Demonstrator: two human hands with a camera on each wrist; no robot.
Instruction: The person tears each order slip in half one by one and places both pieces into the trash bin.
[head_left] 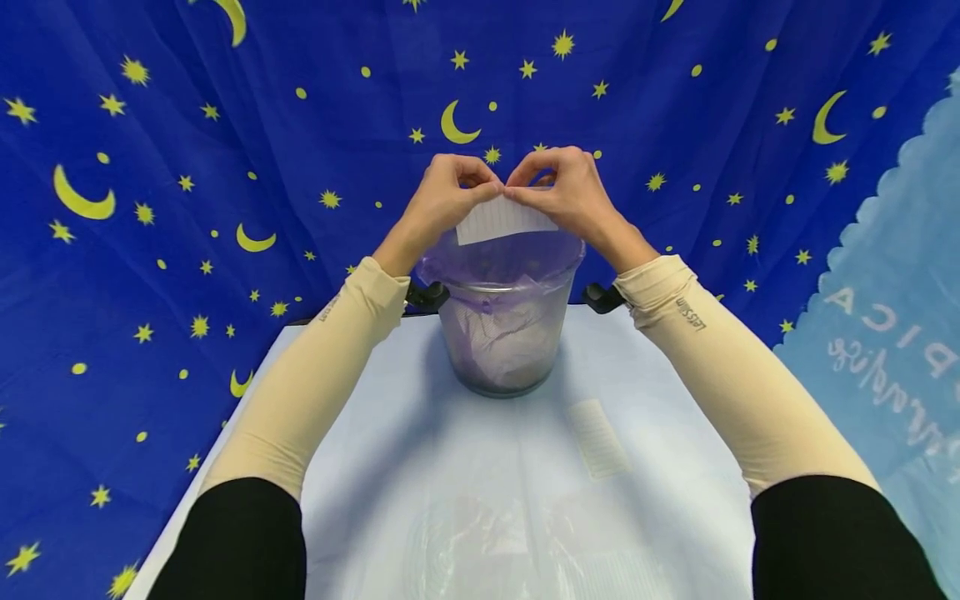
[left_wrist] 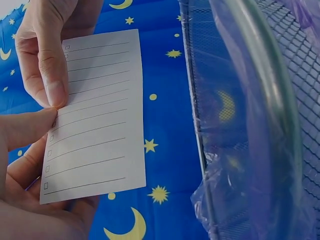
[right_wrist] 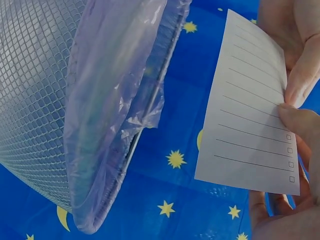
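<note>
Both hands pinch a small white lined sheet of paper (head_left: 506,220) by its upper edge, near the middle. My left hand (head_left: 442,196) and right hand (head_left: 566,190) meet there, thumb tips nearly together. Small checkboxes run down the gripped edge in the left wrist view, where the sheet (left_wrist: 97,117) looks flat and whole. A mesh bin (right_wrist: 37,100) stands below and behind the sheet, lined with a translucent purple plastic bag (head_left: 487,265) folded over its rim. The sheet overlaps the bin's mouth in the head view.
Another lined slip of paper (head_left: 600,439) lies on the pale table (head_left: 360,533), right of the bin. Clear plastic packaging (head_left: 495,533) lies near the front. A blue curtain (head_left: 300,167) with moons and stars hangs behind, and a light-blue cloth (head_left: 900,333) hangs at right.
</note>
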